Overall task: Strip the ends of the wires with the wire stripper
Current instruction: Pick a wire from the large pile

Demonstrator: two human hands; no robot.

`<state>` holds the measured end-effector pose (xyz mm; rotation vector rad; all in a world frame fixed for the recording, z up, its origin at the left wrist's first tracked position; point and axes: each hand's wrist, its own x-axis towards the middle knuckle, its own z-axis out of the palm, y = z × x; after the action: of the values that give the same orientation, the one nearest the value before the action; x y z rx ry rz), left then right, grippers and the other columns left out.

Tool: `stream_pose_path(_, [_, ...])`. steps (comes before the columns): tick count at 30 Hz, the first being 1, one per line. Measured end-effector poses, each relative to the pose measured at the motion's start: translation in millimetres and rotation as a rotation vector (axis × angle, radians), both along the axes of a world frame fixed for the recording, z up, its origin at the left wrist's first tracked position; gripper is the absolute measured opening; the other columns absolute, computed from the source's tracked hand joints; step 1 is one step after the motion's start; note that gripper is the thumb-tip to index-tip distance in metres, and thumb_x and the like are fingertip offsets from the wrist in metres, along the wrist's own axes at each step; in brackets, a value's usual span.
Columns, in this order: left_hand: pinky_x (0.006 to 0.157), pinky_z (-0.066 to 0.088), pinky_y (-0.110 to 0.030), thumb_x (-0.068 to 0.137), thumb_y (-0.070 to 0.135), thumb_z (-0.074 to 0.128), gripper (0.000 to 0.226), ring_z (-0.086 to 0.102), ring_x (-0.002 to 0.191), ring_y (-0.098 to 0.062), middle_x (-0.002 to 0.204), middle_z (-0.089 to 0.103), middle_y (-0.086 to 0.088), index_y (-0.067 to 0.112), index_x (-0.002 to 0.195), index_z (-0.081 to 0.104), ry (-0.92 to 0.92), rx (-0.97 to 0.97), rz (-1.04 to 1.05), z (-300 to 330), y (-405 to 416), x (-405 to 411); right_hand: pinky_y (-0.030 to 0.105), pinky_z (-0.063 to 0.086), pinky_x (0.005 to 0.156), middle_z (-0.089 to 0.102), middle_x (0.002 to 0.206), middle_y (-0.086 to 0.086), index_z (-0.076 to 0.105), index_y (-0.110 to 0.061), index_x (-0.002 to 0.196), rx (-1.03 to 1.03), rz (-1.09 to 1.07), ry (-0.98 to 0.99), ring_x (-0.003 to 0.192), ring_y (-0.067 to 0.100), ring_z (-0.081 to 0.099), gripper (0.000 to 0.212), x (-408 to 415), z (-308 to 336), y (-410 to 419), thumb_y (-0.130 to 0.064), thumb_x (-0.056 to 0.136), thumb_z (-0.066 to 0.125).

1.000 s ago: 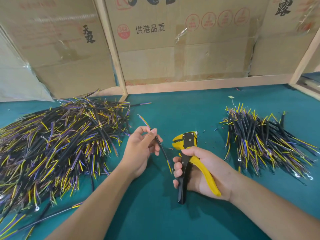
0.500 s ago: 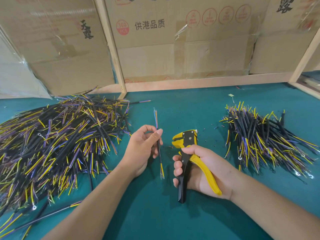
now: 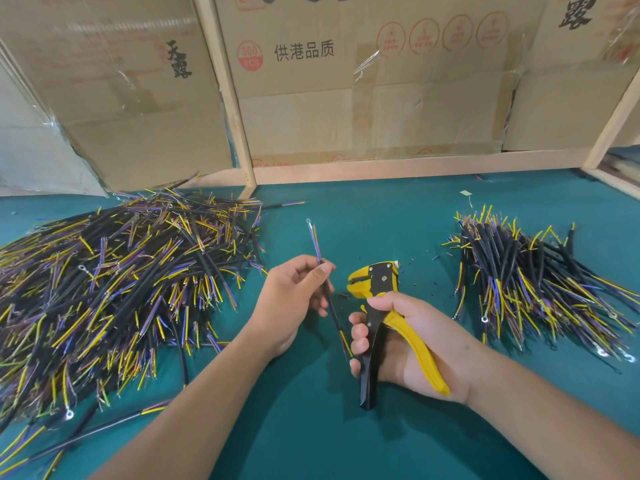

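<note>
My left hand (image 3: 294, 299) pinches one black wire (image 3: 331, 306) between thumb and fingers. The wire stands nearly upright, its coloured strands and a small ring terminal pointing away from me, its yellow end hanging down by my right fingers. My right hand (image 3: 408, 341) grips the yellow and black wire stripper (image 3: 377, 306) by its handles, jaws pointing up and to the left, a short way right of the wire. A big heap of wires (image 3: 114, 289) lies at the left. A smaller pile of wires (image 3: 530, 282) lies at the right.
The work surface is a teal mat (image 3: 346, 438). Cardboard boxes (image 3: 346, 91) and wooden battens (image 3: 225, 91) close off the back. Small bits of cut insulation (image 3: 426, 268) lie scattered near the stripper's head. Loose wires (image 3: 86, 438) lie near the front left edge.
My left hand has turned the wire from a slant leaning left to nearly upright and brought it a little closer to the stripper. My right hand has kept the stripper in place.
</note>
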<state>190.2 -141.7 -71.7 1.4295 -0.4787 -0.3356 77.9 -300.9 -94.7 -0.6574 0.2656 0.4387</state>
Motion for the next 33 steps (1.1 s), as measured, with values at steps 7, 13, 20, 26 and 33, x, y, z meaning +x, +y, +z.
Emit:
stream_pose_path(7, [0.043, 0.042, -0.024, 0.095, 0.017, 0.066, 0.009, 0.047, 0.046, -0.014, 0.063, 0.059, -0.006, 0.009, 0.090, 0.067, -0.048, 0.037, -0.023, -5, -2, 0, 0.050, 0.052, 0.078, 0.062, 0.079, 0.013, 0.075, 0.002, 0.090, -0.002, 0.003, -0.004, 0.068, 0.030, 0.060, 0.034, -1, 2, -3, -0.026, 0.072, 0.083])
stream_pose_path(13, [0.042, 0.041, -0.023, 0.094, 0.020, 0.068, 0.012, 0.047, 0.046, -0.015, 0.064, 0.059, -0.006, 0.008, 0.091, 0.067, -0.056, 0.039, -0.037, -6, -1, 1, 0.050, 0.052, 0.077, 0.061, 0.077, 0.012, 0.075, 0.001, 0.088, -0.012, -0.010, 0.024, 0.066, 0.029, 0.060, 0.035, -1, 5, -3, -0.026, 0.067, 0.085])
stream_pose_path(20, [0.042, 0.036, -0.024, 0.087, 0.029, 0.075, 0.026, 0.043, 0.044, -0.014, 0.060, 0.056, -0.004, 0.015, 0.099, 0.057, -0.050, 0.074, 0.036, 0, -2, -3, 0.046, 0.055, 0.068, 0.058, 0.073, 0.010, 0.076, 0.000, 0.081, -0.081, -0.058, 0.044, 0.060, 0.027, 0.057, 0.038, -7, 16, 5, -0.025, 0.055, 0.089])
stream_pose_path(26, [0.066, 0.037, -0.030, 0.094, 0.021, 0.062, 0.007, 0.046, 0.066, -0.005, 0.072, 0.050, 0.009, 0.018, 0.097, 0.057, -0.739, 0.833, -0.026, 16, 21, -7, 0.039, 0.056, 0.057, 0.055, 0.066, 0.006, 0.075, -0.009, 0.069, -0.241, -0.176, -0.027, 0.053, 0.022, 0.054, 0.020, -8, 33, 6, -0.029, 0.065, 0.074])
stream_pose_path(33, [0.083, 0.039, -0.023, 0.075, -0.001, 0.053, 0.034, 0.042, 0.090, 0.004, 0.099, 0.043, 0.015, 0.025, 0.097, 0.053, -0.842, 1.026, -0.476, 42, 52, -8, 0.043, 0.056, 0.063, 0.058, 0.070, 0.007, 0.076, -0.009, 0.077, -0.183, -0.175, -0.025, 0.058, 0.024, 0.057, 0.036, -5, 20, -5, -0.031, 0.052, 0.089])
